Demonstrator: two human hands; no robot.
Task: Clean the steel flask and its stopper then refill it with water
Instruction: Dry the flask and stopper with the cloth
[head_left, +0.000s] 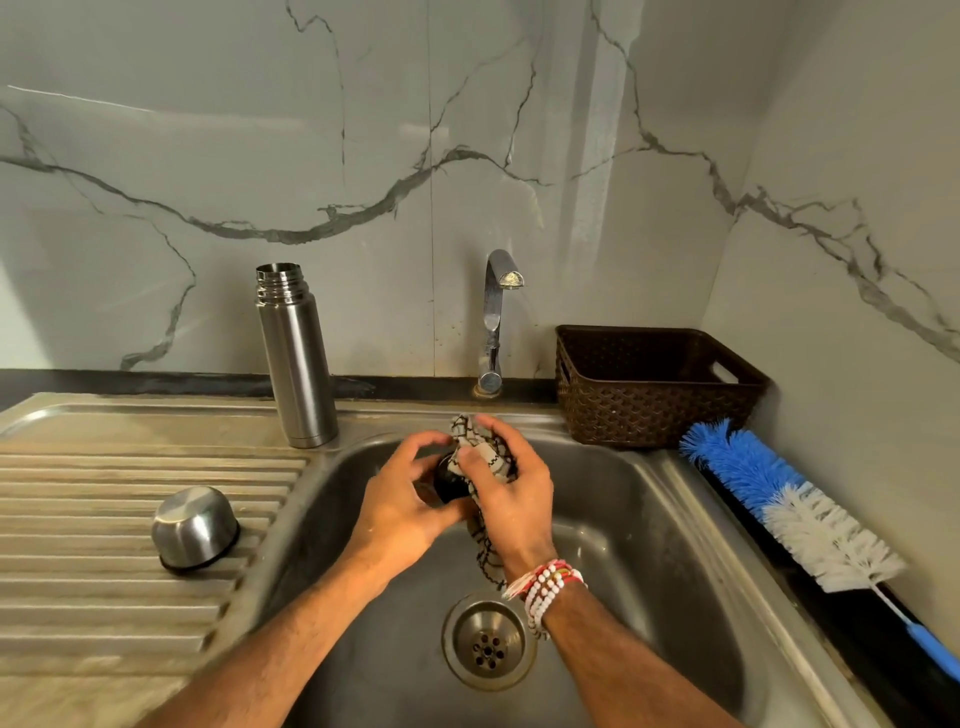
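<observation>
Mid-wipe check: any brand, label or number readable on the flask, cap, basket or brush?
No readable text anywhere in this view.
steel flask: plain brushed metal, no mark showing.
steel cap, basket, bottle brush: no print visible.
stopper: mostly hidden by the left hand and the cloth; cannot tell.

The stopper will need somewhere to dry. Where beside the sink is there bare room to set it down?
The ribbed draining board is mostly bare: left of and in front of the upturned cup, and between the cup and the flask. The right side is crowded: the basket fills the back corner and the bottle brush lies along the narrow ledge.
</observation>
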